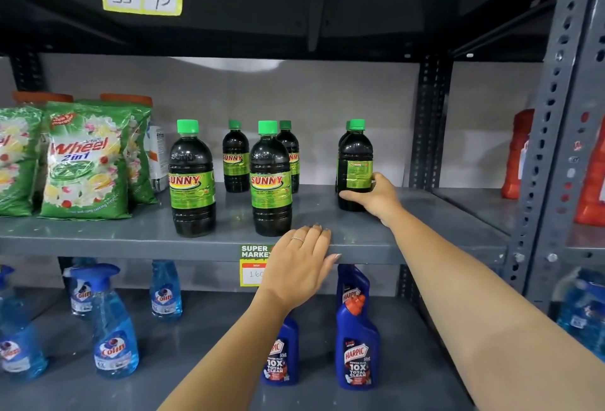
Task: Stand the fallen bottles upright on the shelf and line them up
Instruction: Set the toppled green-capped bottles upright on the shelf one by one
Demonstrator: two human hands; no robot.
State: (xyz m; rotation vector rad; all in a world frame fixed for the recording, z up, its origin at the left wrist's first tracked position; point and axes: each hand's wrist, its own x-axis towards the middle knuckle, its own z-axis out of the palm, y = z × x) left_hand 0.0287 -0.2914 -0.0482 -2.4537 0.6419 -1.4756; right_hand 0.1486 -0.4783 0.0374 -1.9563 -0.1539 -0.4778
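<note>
Several dark Sunny bottles with green caps stand upright on the grey middle shelf (131,234). Two stand near the front edge, one at the left (191,178) and one in the middle (271,178). Two more (235,158) (292,155) stand further back. My right hand (376,198) grips the base of the rightmost bottle (355,162), whose label faces away; another bottle hides right behind it. My left hand (302,263) lies flat on the shelf's front edge, fingers together, holding nothing, just in front of the middle bottle.
Green Wheel detergent bags (86,162) fill the shelf's left end. A steel upright (553,109) bounds the right side, with red packs (517,155) beyond. Below stand blue Colin sprays (113,322) and Harpic bottles (357,342). A price tag (252,265) hangs on the shelf edge.
</note>
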